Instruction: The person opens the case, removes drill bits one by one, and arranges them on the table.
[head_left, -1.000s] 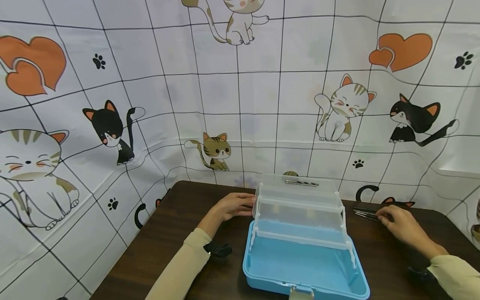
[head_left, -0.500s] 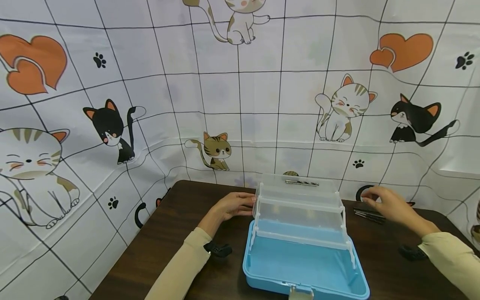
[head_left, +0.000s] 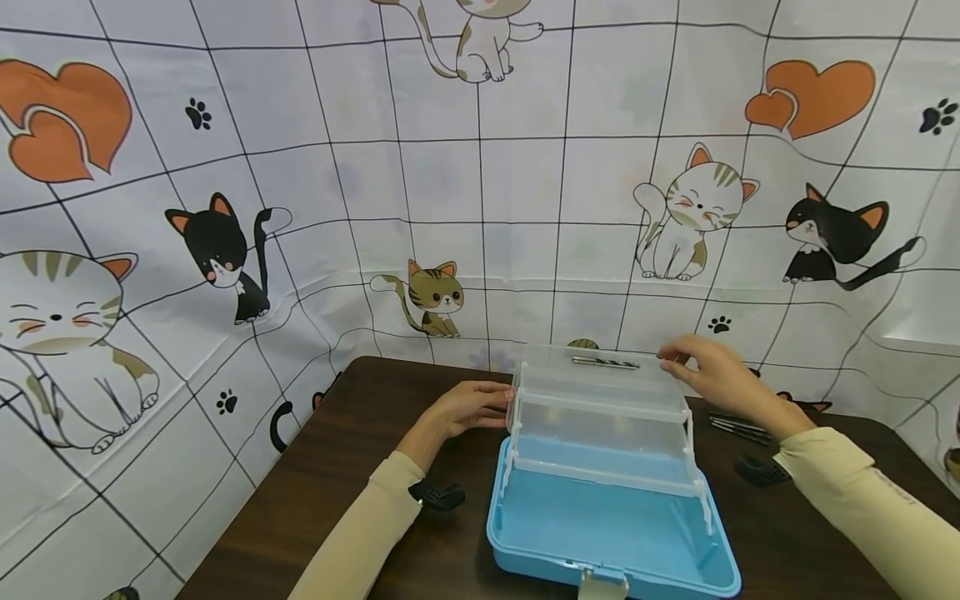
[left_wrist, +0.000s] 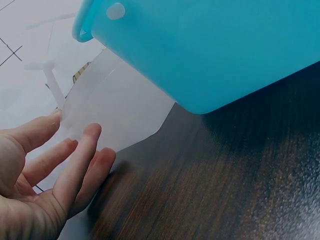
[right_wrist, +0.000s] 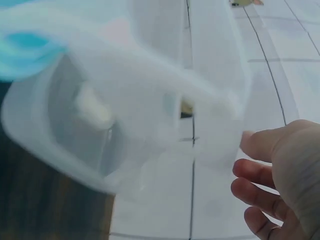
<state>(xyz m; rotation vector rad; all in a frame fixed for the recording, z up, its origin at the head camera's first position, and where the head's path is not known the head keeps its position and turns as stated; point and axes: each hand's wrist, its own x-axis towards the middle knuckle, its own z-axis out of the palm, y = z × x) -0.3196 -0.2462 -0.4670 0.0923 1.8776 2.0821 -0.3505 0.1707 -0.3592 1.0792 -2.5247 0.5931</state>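
An opened light-blue storage box [head_left: 600,533] stands on the table, its translucent tray and lid section [head_left: 607,404] raised at the back. A drill bit [head_left: 606,362] lies in the topmost translucent part. At that section's left edge is my left hand [head_left: 471,410]; in the left wrist view the thumb tip touches the edge, the fingers loosely spread. My right hand [head_left: 712,373] is beside the upper right edge, apart from it in the right wrist view, with nothing visible between thumb and fingers. Several slim metal bits [head_left: 738,428] lie on the table below it.
The dark wooden table [head_left: 330,508] ends at a white cat-print sheet [head_left: 517,192] hanging behind and to the left. A whitish latch [head_left: 602,585] hangs at the box's front.
My right hand has left the metal bits on the table and moved left and up to the translucent section's upper right edge. The left hand stays in place.
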